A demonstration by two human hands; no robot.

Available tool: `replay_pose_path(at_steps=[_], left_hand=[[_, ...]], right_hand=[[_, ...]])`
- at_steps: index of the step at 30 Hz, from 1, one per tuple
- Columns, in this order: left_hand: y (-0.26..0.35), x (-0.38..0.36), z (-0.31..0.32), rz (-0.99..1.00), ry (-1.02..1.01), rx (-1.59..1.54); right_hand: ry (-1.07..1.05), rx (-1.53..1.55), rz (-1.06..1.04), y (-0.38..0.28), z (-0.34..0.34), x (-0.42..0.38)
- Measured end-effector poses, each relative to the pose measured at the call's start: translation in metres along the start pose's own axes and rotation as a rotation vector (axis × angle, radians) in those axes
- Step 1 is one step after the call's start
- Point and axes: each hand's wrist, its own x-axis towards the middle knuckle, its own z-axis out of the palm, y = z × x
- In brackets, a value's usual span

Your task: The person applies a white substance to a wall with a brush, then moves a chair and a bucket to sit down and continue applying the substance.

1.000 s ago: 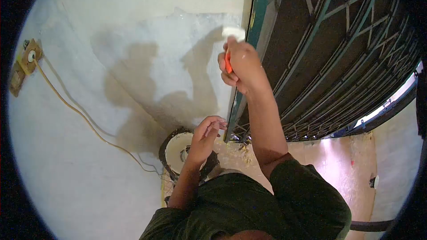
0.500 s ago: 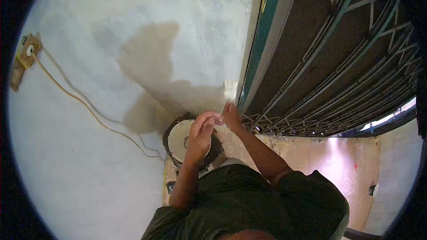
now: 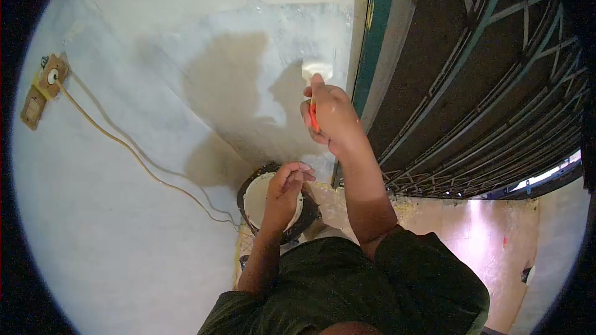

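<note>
- your right hand (image 3: 332,118) is clamped on an orange-handled brush (image 3: 316,74), bristles pressed to the wet grey wall (image 3: 248,68) beside the teal door frame (image 3: 380,18).
- your left hand (image 3: 284,192) hovers loosely curled, holding nothing, over the paint bucket (image 3: 256,201) on the floor (image 3: 472,229).

The right hand (image 3: 329,115) is rising again from low beside the paint bucket (image 3: 264,198), carrying the orange-handled paintbrush (image 3: 316,71) up the wall (image 3: 186,87) next to the green door frame (image 3: 382,18), its bristles now touching the wet patch in the upper middle of the frame. The left hand (image 3: 284,192) is drifting slightly right and down over the bucket.
</note>
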Motion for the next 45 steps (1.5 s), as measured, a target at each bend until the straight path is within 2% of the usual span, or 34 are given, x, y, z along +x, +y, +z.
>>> replay_pose_path(at_steps=[1, 3, 4, 6, 8, 10, 12, 13, 14, 15, 16, 18, 19, 21, 23, 24, 26, 31, 32, 33, 34, 36, 38, 41, 43, 45], left_hand=[[-0.003, 0.000, -0.002, 0.005, 0.007, -0.029], [-0.008, -0.002, -0.005, 0.009, 0.014, -0.058], [-0.009, -0.003, -0.008, 0.016, 0.017, -0.044], [-0.012, -0.006, -0.013, 0.016, 0.021, -0.034], [-0.013, -0.008, -0.017, -0.030, 0.001, -0.007], [-0.006, -0.011, -0.020, -0.028, -0.018, 0.027], [0.001, -0.014, -0.023, -0.033, -0.037, 0.062], [0.004, -0.015, -0.026, -0.016, -0.055, 0.055], [0.005, -0.017, -0.028, 0.000, -0.076, 0.046], [0.005, -0.020, -0.032, -0.006, -0.082, 0.043], [0.004, -0.021, -0.035, -0.034, -0.095, 0.032], [0.003, -0.021, -0.040, -0.057, -0.121, 0.018], [0.003, -0.021, -0.043, -0.049, -0.129, 0.018], [0.002, -0.022, -0.048, -0.042, -0.147, 0.011], [-0.003, -0.023, -0.054, -0.085, -0.181, -0.059], [-0.006, -0.022, -0.057, -0.084, -0.191, -0.066], [-0.009, -0.019, -0.062, -0.019, -0.266, -0.081], [-0.004, -0.020, -0.073, -0.012, -0.345, -0.122], [-0.006, -0.021, -0.076, -0.012, -0.360, -0.139], [-0.009, -0.023, -0.079, -0.020, -0.369, -0.142], [-0.013, -0.023, -0.082, -0.020, -0.372, -0.123], [-0.020, -0.025, -0.090, -0.029, -0.382, -0.104], [-0.025, -0.027, -0.098, -0.032, -0.398, -0.092], [-0.025, -0.027, -0.104, -0.134, -0.353, -0.072], [-0.024, -0.026, -0.113, -0.141, -0.381, -0.042], [-0.036, -0.024, -0.122, -0.212, -0.406, -0.022]], right_hand=[[-0.002, 0.005, -0.001, 0.004, 0.003, -0.002], [0.064, -0.177, -0.299, 0.014, 0.006, -0.002], [0.065, -0.176, -0.297, 0.027, 0.002, 0.011], [0.270, -0.408, -0.460, 0.081, -0.014, 0.053], [0.515, -0.740, -0.721, 0.131, -0.023, 0.073], [0.563, -0.790, -0.583, 0.200, -0.037, 0.084], [0.494, -0.671, -0.355, 0.260, -0.055, 0.083], [0.497, -0.670, -0.349, 0.279, -0.061, 0.080], [0.479, -0.690, -0.133, 0.295, -0.066, 0.076], [0.460, -0.704, 0.084, 0.297, -0.066, 0.069], [0.470, -0.704, 0.085, 0.297, -0.068, 0.064], [0.302, -0.339, 0.373, 0.290, -0.072, 0.055], [0.313, -0.338, 0.369, 0.283, -0.075, 0.055], [0.180, 0.066, 0.386, 0.259, -0.086, 0.069], [0.212, -0.083, 0.284, 0.179, -0.075, 0.077], [0.031, 0.202, 0.289, 0.135, -0.077, 0.077], [-0.067, 0.331, 0.219, 0.044, -0.046, 0.053], [-0.064, 0.216, 0.053, -0.047, 0.015, 0.021], [-0.007, 0.122, -0.051, -0.054, 0.028, 0.011], [0.050, 0.026, -0.151, -0.054, 0.035, 0.004], [0.060, 0.027, -0.148, -0.048, 0.037, 0.001], [0.120, -0.167, -0.270, -0.036, 0.041, -0.003], [0.178, -0.257, -0.271, -0.007, 0.039, 0.002], [0.418, -0.389, -0.281, 0.065, 0.012, 0.045], [0.612, -0.620, -0.371, 0.140, -0.033, 0.091], [0.539, -0.364, -0.103, 0.164, -0.035, 0.086]])
